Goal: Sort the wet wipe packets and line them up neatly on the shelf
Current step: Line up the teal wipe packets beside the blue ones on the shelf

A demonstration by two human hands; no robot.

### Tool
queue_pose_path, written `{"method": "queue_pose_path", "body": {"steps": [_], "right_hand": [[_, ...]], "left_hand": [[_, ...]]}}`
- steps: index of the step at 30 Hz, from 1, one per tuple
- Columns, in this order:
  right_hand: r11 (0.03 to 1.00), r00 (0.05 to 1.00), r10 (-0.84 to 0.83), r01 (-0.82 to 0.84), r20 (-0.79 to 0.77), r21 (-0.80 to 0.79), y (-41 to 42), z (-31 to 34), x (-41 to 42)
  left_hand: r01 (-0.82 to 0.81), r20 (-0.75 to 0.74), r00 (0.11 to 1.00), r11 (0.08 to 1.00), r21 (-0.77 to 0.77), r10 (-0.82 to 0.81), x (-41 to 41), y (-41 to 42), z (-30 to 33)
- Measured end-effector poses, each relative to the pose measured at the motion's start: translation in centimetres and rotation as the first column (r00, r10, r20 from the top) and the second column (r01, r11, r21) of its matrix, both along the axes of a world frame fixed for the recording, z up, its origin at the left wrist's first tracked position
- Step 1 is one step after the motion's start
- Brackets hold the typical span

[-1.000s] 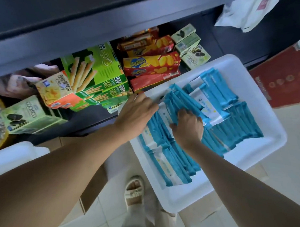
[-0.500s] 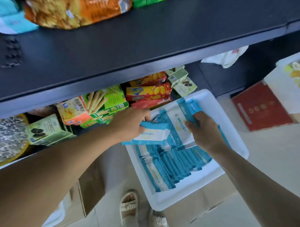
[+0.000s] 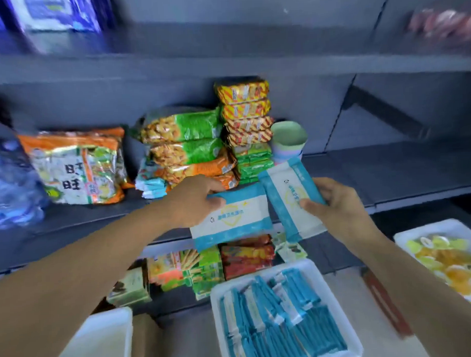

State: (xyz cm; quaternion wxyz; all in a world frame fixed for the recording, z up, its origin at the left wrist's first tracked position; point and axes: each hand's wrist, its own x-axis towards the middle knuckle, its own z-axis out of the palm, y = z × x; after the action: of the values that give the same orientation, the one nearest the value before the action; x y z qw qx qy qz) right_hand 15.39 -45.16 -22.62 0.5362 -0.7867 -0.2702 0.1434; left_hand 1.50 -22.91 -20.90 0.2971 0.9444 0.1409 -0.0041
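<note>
Two hands each grip 1 wipe packet: left hand (image 3: 195,203) w/ flat packet (image 3: 233,218), right hand (image 3: 334,207) w/ tilted packet (image 3: 288,195), above the shelf (image 3: 375,173).

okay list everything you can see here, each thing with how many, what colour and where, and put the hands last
wet wipe packets: two held, blue and white, in front of the middle shelf; many more in the tray
tray: one, white, bottom centre
snack bags: a stack, green and orange, middle shelf
wafer packs: a stack, yellow-red, beside the bags
cups: a stack, pastel, right of the wafers
biscuit boxes: several, mixed colours, lower shelf
left hand: grip on one packet
right hand: grip on the other packet
</note>
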Motion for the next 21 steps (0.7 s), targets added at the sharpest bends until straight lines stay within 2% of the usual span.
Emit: {"method": "queue_pose_path", "body": {"steps": [4,8,16,21], "right_hand": [[1.000,0.987,0.003,-0.003,0.162,-0.002,0.5,7.6,-0.8],[0.999,0.939,-0.021,0.031,0.343,-0.025,1.6,13.4,-0.7],[1.000,0.810,0.016,-0.004,0.586,-0.022,8.4,20.9,2.3],[0.999,0.767,0.020,0.004,0.641,-0.036,16.9,23.6,5.9]], "left_hand": [[-0.070,0.166,0.985,0.984,0.162,0.042,-2.1,-0.2,7.7],[-0.193,0.329,0.941,0.928,0.319,0.083,-3.2,0.6,13.1],[-0.389,0.492,0.845,0.873,0.295,0.210,-1.0,8.8,20.6],[-0.466,0.483,0.829,0.825,0.319,0.281,4.2,17.3,22.9]]}}
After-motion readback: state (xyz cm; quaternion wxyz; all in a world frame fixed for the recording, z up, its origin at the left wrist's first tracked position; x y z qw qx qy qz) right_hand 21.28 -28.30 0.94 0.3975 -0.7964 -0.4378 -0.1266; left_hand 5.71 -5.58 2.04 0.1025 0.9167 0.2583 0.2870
